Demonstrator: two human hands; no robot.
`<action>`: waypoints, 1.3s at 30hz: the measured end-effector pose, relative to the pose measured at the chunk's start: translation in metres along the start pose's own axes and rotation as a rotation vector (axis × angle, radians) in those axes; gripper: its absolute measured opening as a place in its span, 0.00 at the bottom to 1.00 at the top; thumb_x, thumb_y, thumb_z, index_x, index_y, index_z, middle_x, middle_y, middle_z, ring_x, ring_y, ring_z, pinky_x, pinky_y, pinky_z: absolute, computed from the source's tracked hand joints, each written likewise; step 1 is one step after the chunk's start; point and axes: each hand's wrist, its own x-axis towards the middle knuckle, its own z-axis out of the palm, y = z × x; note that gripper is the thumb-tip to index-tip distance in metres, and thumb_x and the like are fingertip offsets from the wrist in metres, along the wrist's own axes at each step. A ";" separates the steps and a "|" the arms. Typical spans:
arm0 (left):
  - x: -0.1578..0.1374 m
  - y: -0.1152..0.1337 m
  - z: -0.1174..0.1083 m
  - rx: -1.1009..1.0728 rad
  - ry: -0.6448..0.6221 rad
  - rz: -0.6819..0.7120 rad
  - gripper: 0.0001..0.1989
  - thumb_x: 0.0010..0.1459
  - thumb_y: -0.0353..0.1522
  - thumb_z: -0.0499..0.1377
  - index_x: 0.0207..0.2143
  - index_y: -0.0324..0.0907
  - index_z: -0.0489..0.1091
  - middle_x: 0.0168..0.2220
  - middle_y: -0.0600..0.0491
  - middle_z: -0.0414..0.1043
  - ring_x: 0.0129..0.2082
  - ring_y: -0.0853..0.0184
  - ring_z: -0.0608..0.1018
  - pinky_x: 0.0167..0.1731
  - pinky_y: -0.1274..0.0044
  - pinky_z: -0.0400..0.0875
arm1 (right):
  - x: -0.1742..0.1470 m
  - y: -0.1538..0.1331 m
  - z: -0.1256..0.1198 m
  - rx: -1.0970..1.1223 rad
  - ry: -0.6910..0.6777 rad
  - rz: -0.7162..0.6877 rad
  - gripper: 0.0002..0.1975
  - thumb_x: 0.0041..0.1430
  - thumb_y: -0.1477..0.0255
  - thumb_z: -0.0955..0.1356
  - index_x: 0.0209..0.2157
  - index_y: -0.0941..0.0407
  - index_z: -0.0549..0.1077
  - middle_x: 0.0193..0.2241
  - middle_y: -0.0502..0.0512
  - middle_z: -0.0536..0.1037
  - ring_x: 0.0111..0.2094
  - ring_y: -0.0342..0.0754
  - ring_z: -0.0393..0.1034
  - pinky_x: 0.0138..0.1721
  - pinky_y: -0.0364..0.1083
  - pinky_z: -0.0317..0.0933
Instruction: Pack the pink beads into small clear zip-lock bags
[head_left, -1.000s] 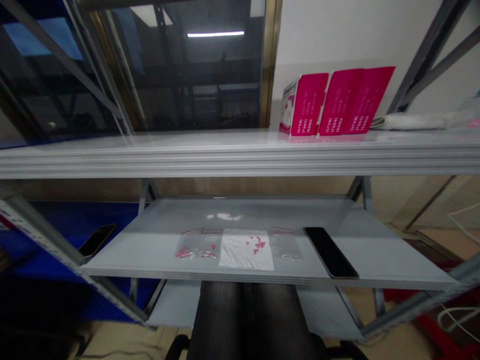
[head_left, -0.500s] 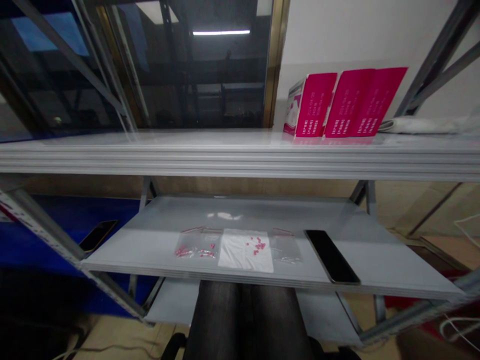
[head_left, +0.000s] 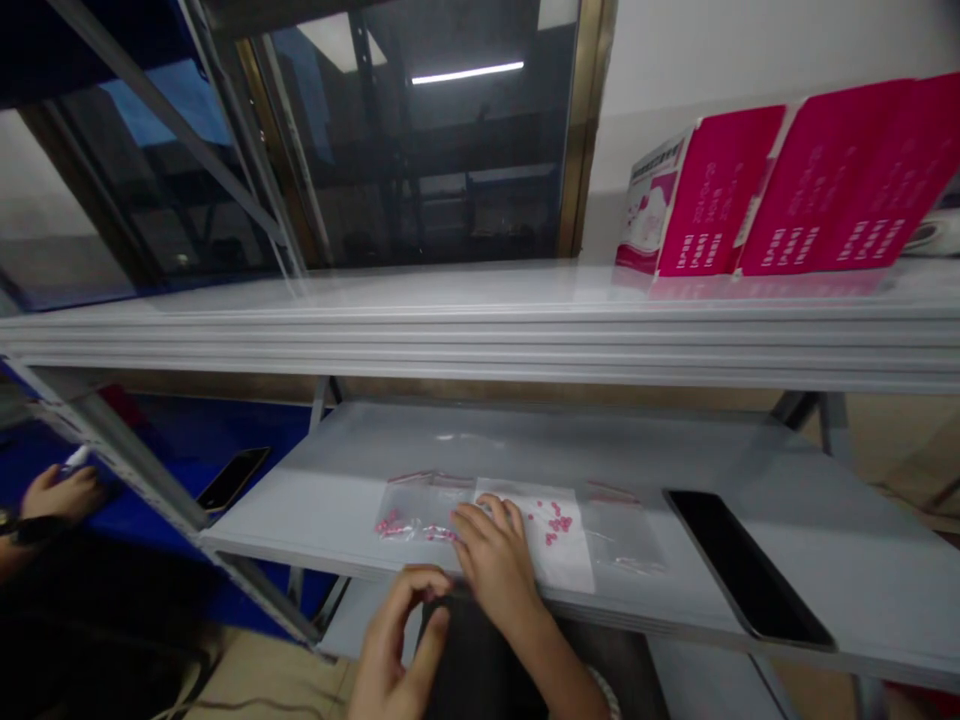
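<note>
My left hand [head_left: 401, 645] is in front of the shelf edge, its thumb and index finger curved apart with nothing visible between them. Over the left side of a white sheet [head_left: 570, 568], my right hand [head_left: 496, 562] reaches with loosely spread fingers, its fingertips near a clear zip bag [head_left: 448, 494]. Small pink pieces [head_left: 561, 524], like beads or tablets, lie loose on the sheet's right half. Another clear zip bag [head_left: 409, 498] with pink pieces lies at the left, overlapping or beside the first. Right of the sheet is a flat clear zip bag [head_left: 624, 535].
A dark phone [head_left: 746, 565] lies on the shelf [head_left: 555, 430] at the right. Above, an upper shelf [head_left: 450, 335] carries pink boxes [head_left: 724, 195]. At the left are a metal upright [head_left: 139, 445], another phone [head_left: 234, 478] and another person's hand [head_left: 64, 492].
Both my hands have come into view from below, the right one over the sheet. The view has shifted left and closer. Another person's hand now shows at the left.
</note>
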 end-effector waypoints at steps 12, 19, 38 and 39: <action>0.056 -0.047 0.024 -0.703 0.316 -0.361 0.30 0.36 0.41 0.75 0.41 0.41 0.72 0.42 0.47 0.79 0.40 0.58 0.82 0.40 0.72 0.77 | 0.002 -0.010 -0.005 0.209 0.345 -0.001 0.07 0.63 0.76 0.66 0.33 0.54 0.76 0.32 0.50 0.79 0.36 0.50 0.64 0.41 0.50 0.53; 0.050 -0.027 0.054 -0.673 0.292 -0.404 0.28 0.37 0.38 0.75 0.42 0.41 0.72 0.40 0.49 0.79 0.40 0.62 0.80 0.42 0.76 0.76 | -0.027 -0.011 -0.046 0.295 0.361 -0.015 0.13 0.61 0.76 0.66 0.47 0.54 0.74 0.44 0.57 0.77 0.43 0.52 0.68 0.44 0.50 0.62; 0.024 -0.011 0.041 0.178 0.144 0.066 0.20 0.48 0.36 0.68 0.44 0.44 0.71 0.47 0.45 0.73 0.43 0.58 0.76 0.41 0.72 0.71 | -0.063 0.030 -0.089 1.345 -0.380 1.012 0.17 0.45 0.61 0.75 0.24 0.60 0.70 0.18 0.49 0.72 0.17 0.36 0.62 0.16 0.36 0.46; 0.023 -0.007 0.041 0.230 0.071 0.096 0.12 0.50 0.36 0.66 0.37 0.44 0.72 0.39 0.47 0.74 0.39 0.60 0.75 0.39 0.74 0.70 | -0.063 0.028 -0.090 1.327 -0.395 0.999 0.16 0.46 0.62 0.75 0.24 0.59 0.70 0.17 0.48 0.71 0.16 0.36 0.61 0.16 0.35 0.46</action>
